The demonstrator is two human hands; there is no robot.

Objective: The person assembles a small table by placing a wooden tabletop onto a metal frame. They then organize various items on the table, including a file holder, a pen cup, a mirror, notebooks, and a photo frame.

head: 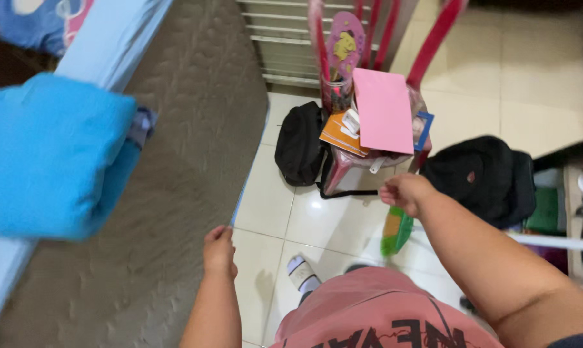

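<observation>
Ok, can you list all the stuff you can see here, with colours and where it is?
Blanket: one, bright blue, folded, left on the bed.
Mattress: one, grey-brown, left half.
Chair: one, red, top centre on the tiles.
Pink sheet: one, on the chair's pile.
Black bags: two, one left of the chair, one right.
Green brush: one, under the right hand.
Left hand: on the mattress edge.
Right hand: closed, above the brush.

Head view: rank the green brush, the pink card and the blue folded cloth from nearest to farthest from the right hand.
From the right hand:
1. Green brush, just below it.
2. Pink card, above it on the red chair.
3. Blue folded cloth, far across at the left on the bed.
</observation>
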